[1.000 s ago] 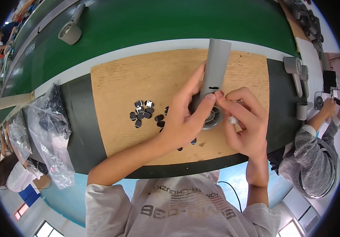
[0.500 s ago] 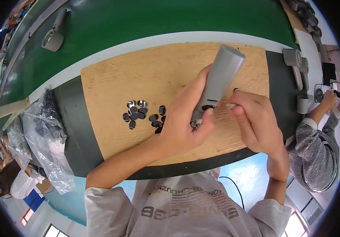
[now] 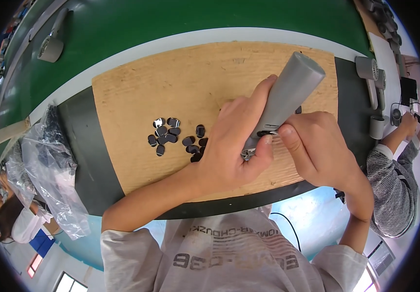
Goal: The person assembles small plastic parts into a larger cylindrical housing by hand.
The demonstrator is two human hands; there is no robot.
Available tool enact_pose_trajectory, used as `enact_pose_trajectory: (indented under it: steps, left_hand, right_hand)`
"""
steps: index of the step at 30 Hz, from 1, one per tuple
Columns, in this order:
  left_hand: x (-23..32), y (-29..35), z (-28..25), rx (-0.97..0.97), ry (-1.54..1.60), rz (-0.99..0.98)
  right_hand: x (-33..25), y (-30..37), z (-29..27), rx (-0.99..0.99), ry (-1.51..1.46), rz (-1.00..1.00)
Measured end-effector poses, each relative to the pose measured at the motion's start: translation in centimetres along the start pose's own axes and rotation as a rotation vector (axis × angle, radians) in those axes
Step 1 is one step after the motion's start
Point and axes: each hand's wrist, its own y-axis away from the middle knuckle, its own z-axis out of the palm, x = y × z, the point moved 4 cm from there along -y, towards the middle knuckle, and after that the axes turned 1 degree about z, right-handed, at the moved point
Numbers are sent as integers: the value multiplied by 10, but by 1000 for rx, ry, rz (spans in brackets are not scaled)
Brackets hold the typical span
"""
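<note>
My left hand [image 3: 237,141] is wrapped round a grey handheld fan [image 3: 293,87], its handle tilted up and to the right over the cardboard. A dark slot with a small black part [image 3: 267,132] shows low on the handle, above my left thumb. My right hand [image 3: 319,146] is closed, its thumb tip and curled forefinger right beside that slot; whatever they pinch is hidden. To the left of my left hand lie several small black oval pieces [image 3: 162,135], a few with shiny faces. One more dark piece [image 3: 298,110] lies just beyond my right hand.
A brown cardboard sheet [image 3: 137,82] covers the dark bench. Clear plastic bags [image 3: 49,170] lie at its left. Another grey fan [image 3: 51,48] rests on the green belt [image 3: 181,19]; more fans [image 3: 367,68] stand at the right, near a co-worker's grey sleeve [image 3: 390,190].
My right hand has come up against the fan's slot; the small pale piece at its fingertips no longer shows. The fan has shifted slightly to the right in my left hand.
</note>
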Motion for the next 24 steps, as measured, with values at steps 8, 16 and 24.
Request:
enact_pose_trajectory:
  steps: [8, 16, 24]
  left_hand:
    - [7, 0, 5, -37, -147, 127]
    - [0, 1, 6, 57, -67, 141]
    - [0, 2, 6, 44, -201, 229]
  right_hand:
    - [4, 12, 14, -37, 170, -27]
    - [-6, 13, 16, -88, 509, -65]
    - [-13, 12, 19, -102, 703, -118]
